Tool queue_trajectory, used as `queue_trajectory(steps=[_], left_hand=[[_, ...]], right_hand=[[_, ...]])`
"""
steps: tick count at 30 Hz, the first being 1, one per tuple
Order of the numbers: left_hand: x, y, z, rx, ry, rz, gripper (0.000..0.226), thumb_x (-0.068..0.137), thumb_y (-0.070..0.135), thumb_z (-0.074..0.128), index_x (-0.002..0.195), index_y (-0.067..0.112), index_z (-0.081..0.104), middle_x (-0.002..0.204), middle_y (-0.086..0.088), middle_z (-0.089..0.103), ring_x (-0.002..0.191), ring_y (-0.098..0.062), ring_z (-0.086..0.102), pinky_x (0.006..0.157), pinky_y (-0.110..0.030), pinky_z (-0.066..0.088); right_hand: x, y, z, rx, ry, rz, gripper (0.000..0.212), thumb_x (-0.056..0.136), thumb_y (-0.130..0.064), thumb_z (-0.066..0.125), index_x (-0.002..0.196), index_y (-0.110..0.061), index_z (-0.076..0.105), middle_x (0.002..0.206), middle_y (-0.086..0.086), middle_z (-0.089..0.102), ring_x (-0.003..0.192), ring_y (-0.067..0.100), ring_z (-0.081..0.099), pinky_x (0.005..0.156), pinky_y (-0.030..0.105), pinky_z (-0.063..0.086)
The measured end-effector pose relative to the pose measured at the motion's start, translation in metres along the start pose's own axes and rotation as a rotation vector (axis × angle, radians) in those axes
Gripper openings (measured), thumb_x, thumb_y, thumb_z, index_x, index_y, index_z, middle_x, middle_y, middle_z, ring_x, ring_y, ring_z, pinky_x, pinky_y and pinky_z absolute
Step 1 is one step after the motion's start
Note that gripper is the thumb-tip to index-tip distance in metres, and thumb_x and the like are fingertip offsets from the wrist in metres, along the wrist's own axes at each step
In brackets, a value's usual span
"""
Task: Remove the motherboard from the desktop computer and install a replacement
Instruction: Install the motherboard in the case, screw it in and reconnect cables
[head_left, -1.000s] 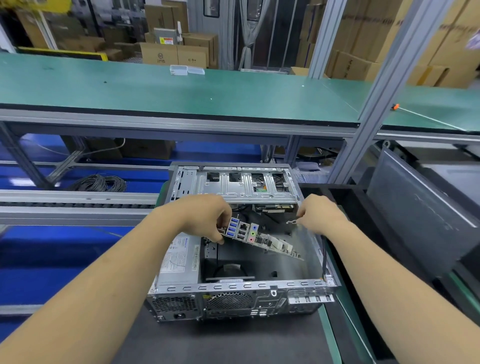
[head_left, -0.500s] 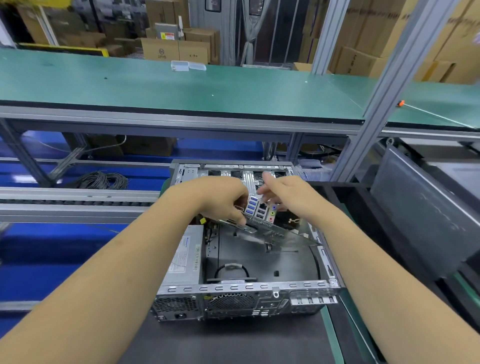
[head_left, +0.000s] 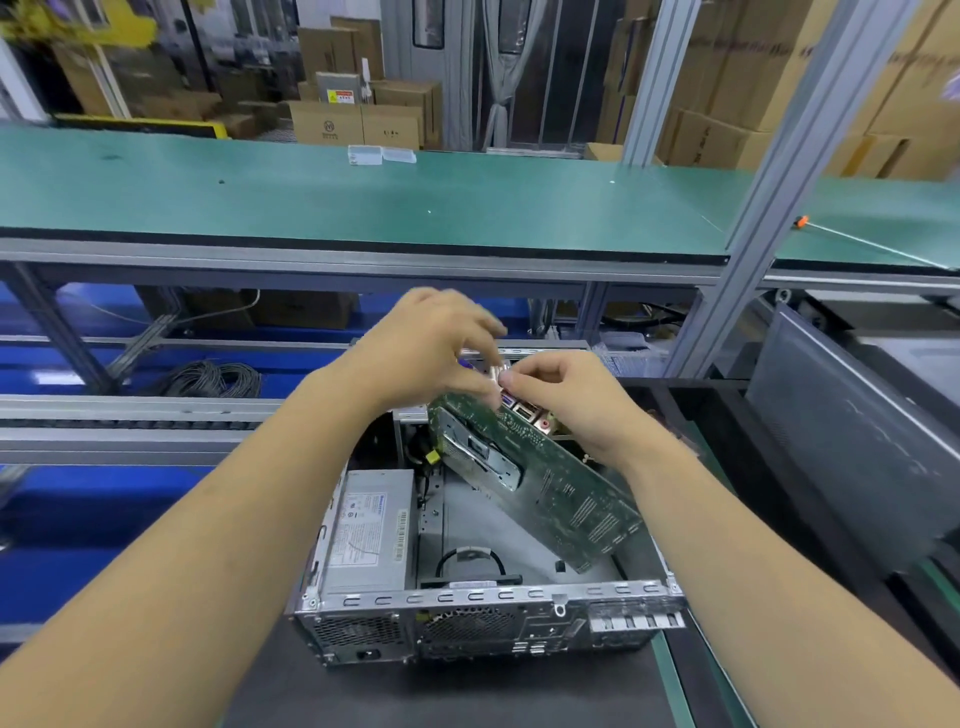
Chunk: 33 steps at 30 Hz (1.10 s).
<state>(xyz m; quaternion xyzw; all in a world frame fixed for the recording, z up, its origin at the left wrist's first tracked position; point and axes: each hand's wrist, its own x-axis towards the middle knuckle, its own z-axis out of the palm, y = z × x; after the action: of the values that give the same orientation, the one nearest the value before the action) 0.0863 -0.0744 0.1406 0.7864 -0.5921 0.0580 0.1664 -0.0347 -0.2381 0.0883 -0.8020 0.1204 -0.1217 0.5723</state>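
The board (head_left: 540, 467) is tipped up steeply over the open case (head_left: 483, 597), its underside and metal backplate toward the camera, its port end raised at the far side and its low corner hanging just above the case floor near the right wall. The case sits on the dark surface (head_left: 467, 696) by its near edge. Both hands meet at the port end: the left hand (head_left: 431, 358) has its fingers curled over the top of the ports, and the right hand (head_left: 571, 400) pinches the same end with thumb and fingertips. How firmly either one grips cannot be told, since the left hand is blurred.

The main risk, as I judge it, is the grip itself. All the hold is at one end, so the free end could swing and strike the right wall or the case rim. A slip would drop the board onto the bare floor of the case, beside the supply (head_left: 369, 530). The black cable (head_left: 470, 558) looped on the floor could also catch the low corner as the board lifts out. Fingers pressing on the ports might bend a connector.
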Motion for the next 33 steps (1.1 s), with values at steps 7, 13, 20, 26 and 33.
queue_trajectory(steps=[7,13,20,26,33], left_hand=[[0.002,-0.008,-0.032,-0.756,0.885,-0.443,0.030,0.105,0.025,0.047,0.087,0.021,0.070,0.079,0.004,0.068,0.066,-0.003,0.060,0.061,-0.017,0.049],[0.003,-0.008,-0.020,-0.862,0.713,-0.765,0.037,0.105,0.033,0.040,0.082,0.017,0.064,0.069,0.001,0.064,0.054,-0.014,0.054,0.057,-0.028,0.045],[0.026,0.020,-0.013,-1.963,0.284,-0.796,0.085,0.083,0.083,0.043,0.131,0.014,0.054,0.124,-0.024,0.064,0.105,-0.047,0.066,0.084,-0.060,0.053],[0.028,0.032,0.011,-2.236,0.023,-0.473,0.068,0.089,0.056,0.047,0.140,0.010,0.053,0.134,-0.017,0.060,0.118,-0.037,0.059,0.097,-0.054,0.047],[0.051,0.055,0.057,-2.341,0.378,-0.428,0.044,0.088,0.029,0.042,0.098,0.005,0.077,0.113,-0.014,0.070,0.094,-0.035,0.071,0.082,-0.050,0.056]], right_hand=[[-0.013,-0.045,0.000,0.139,0.089,0.015,0.018,0.089,-0.024,0.072,0.089,-0.007,0.076,0.083,0.002,0.076,0.066,0.002,0.066,0.057,0.010,0.049],[-0.031,-0.115,-0.039,0.363,0.200,-0.139,0.026,0.094,-0.028,0.066,0.092,-0.003,0.072,0.065,0.004,0.068,0.049,0.016,0.061,0.049,0.023,0.051],[-0.035,-0.111,-0.032,-0.224,0.284,-0.664,0.005,0.088,-0.009,0.073,0.088,-0.006,0.070,0.076,0.010,0.064,0.061,0.011,0.056,0.056,0.022,0.046],[-0.043,-0.081,-0.044,-0.551,0.134,-0.751,0.015,0.083,-0.013,0.079,0.091,-0.003,0.072,0.078,0.008,0.059,0.070,0.018,0.051,0.066,0.027,0.043],[-0.035,-0.048,-0.134,-0.076,0.469,-0.304,0.024,0.091,-0.053,0.058,0.097,-0.034,0.071,0.089,-0.011,0.072,0.088,0.008,0.065,0.086,0.032,0.054]])
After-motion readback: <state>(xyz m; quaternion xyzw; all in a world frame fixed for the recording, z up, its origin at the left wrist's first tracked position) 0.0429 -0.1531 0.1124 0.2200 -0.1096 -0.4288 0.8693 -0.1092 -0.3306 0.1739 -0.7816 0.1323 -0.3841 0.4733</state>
